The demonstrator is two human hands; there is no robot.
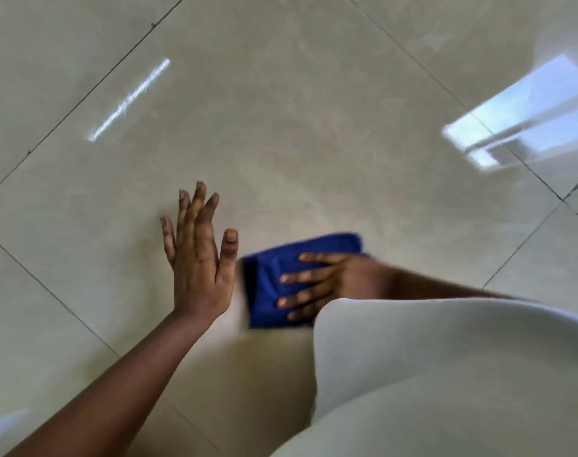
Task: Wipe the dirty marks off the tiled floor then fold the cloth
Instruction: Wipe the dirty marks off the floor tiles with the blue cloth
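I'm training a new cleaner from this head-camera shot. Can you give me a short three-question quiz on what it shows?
1. True or false: the blue cloth is bunched up inside a closed fist.
2. Which hand presses on the cloth: A) left hand, B) right hand, C) both?
3. Fill in: the left hand rests flat, fingers spread, on the ____.

Key:
1. False; it lies folded flat on the tiled floor under spread fingers.
2. B; the left hand is beside the cloth, not on it.
3. Tiled floor.
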